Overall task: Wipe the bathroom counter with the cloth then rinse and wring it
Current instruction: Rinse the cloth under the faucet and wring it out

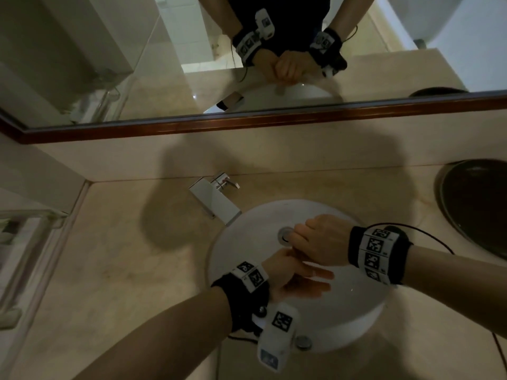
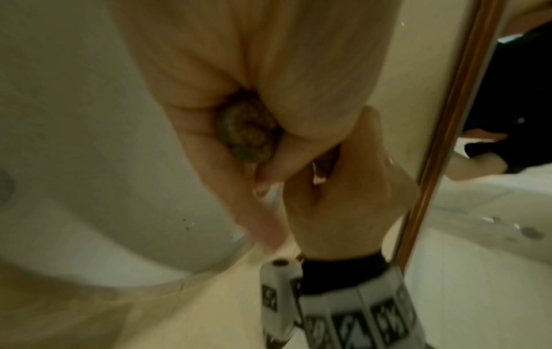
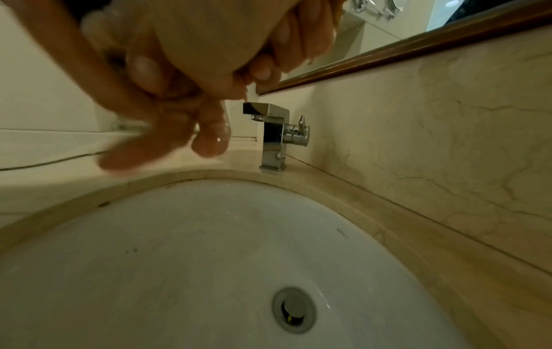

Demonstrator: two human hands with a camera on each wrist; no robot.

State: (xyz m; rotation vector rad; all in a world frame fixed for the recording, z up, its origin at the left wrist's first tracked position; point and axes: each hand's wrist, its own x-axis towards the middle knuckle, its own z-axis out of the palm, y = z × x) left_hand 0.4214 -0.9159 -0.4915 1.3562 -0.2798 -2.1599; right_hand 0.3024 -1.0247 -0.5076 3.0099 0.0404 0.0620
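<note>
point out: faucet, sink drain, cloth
faucet (image 3: 274,132): right wrist view, on the square chrome body.
sink drain (image 3: 294,309): right wrist view, on the metal stopper.
cloth (image 2: 245,134): left wrist view, on the dark wad squeezed between both hands.

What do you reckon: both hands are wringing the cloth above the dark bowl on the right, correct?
Not quite. The left hand and right hand do hold the cloth, but above the white sink, not the dark bowl. The head view shows this.

Small mottled green-brown cloth (image 2: 246,134), balled tight, above the white sink (image 1: 238,250).
</note>
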